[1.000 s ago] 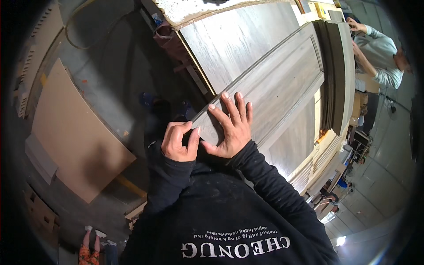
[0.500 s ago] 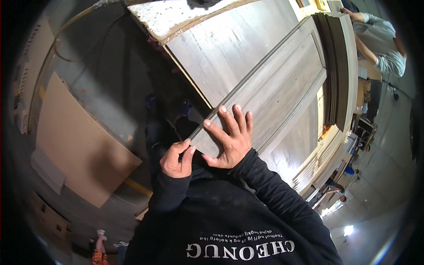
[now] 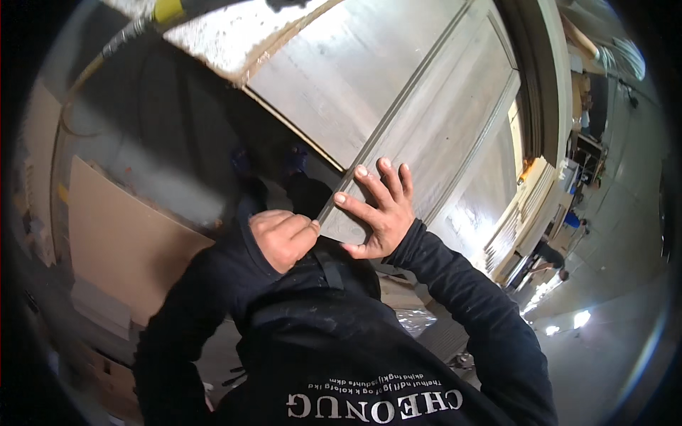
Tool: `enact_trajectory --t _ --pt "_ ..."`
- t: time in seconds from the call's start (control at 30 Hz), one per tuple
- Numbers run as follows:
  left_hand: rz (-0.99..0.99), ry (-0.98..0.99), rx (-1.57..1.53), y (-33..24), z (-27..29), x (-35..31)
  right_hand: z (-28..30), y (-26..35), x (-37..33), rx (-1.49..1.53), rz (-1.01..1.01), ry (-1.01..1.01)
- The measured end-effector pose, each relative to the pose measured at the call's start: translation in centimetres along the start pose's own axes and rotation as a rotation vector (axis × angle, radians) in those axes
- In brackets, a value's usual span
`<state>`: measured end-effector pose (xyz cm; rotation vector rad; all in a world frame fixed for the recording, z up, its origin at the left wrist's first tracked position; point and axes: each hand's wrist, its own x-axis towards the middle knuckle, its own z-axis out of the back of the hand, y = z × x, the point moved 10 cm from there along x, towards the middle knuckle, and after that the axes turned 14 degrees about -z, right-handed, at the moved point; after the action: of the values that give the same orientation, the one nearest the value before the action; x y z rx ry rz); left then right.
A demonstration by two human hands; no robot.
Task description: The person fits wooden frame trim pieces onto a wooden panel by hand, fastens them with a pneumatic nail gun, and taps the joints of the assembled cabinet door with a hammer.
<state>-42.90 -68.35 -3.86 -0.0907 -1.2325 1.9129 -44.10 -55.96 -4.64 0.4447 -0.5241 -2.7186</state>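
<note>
A grey wood-grain cabinet door [image 3: 455, 117] with a raised frame lies slantwise in front of me, its near corner by my body. My right hand [image 3: 380, 213] rests flat on the near end of the door, fingers spread. At the near left corner my left hand [image 3: 284, 240] is closed, its fingertips against the door's end. Whatever those curled fingers hold, if anything, is hidden. Beneath the door lies a wide, smooth grey panel [image 3: 330, 78].
Several curved grey panels [image 3: 550, 92] stand stacked beyond the door's right side. A brown board [image 3: 131, 231] is at lower left. A hose [image 3: 128, 39] with a yellow part hangs at upper left over a white-topped surface [image 3: 220, 39]. Another person's arm [image 3: 581, 37] shows at upper right.
My left hand has turned from a thumb-and-finger pinch to a knuckles-up grip at the corner, its elbow swung outward. My right hand stays flat on the door. The hose's yellow part has come into view.
</note>
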Motion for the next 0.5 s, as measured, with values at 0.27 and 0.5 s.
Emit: enact_trajectory --t 0.27,0.5 --pt "0.158 -0.198 0.736 7.8 14.5 8.1 -1.5 -1.3 -0.7 -0.044 -0.021 0.104" --pt "0.383 -0.025 0.733 17.6 18.7 10.6 -1.3 0.3 0.5 -0.048 0.032 0.115"
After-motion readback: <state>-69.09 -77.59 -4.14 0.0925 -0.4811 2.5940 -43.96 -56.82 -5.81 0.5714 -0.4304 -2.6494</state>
